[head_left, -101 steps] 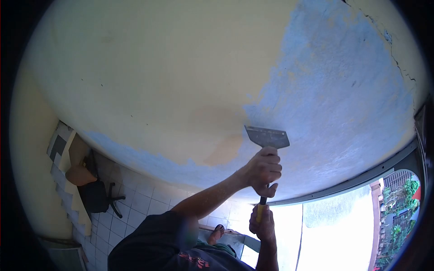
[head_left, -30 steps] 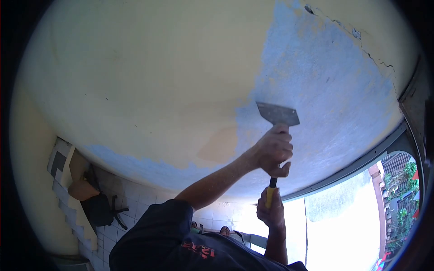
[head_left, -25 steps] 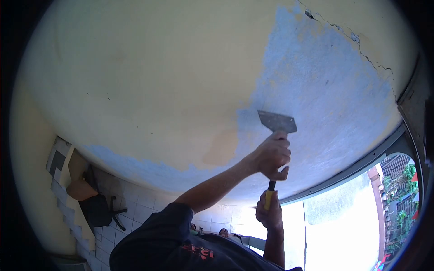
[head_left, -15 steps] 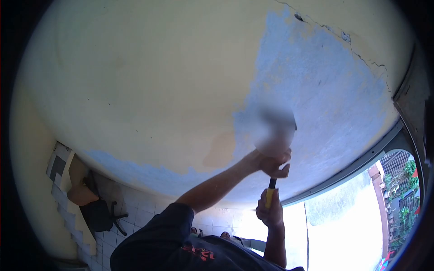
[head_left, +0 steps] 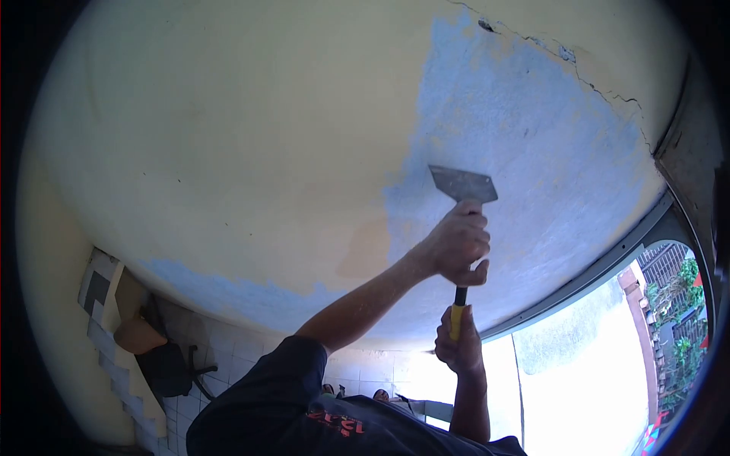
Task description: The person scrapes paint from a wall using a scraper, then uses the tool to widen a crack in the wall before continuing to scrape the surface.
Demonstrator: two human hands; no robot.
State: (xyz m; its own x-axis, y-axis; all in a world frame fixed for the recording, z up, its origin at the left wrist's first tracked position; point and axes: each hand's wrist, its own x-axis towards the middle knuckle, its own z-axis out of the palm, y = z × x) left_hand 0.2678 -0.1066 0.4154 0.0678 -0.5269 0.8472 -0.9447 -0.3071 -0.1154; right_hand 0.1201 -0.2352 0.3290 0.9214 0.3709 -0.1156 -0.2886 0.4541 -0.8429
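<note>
A wide-bladed scraper is against the wall, its metal blade over a patch of exposed blue paint. My left hand wraps round the scraper's upper handle, just below the blade. Lower down, my right hand grips the yellow and black handle near its end. Cream paint covers the wall to the left of the blade, meeting the blue in a ragged edge.
A jagged crack runs across the upper right of the wall. At lower left stand a black office chair and a stepped, tiled ledge. An arched opening at right shows plants and a fence outside.
The blade, blurred before, now shows sharply and sits slightly higher on the wall. Both hands keep their grip on the scraper, and the view has shifted a little.
</note>
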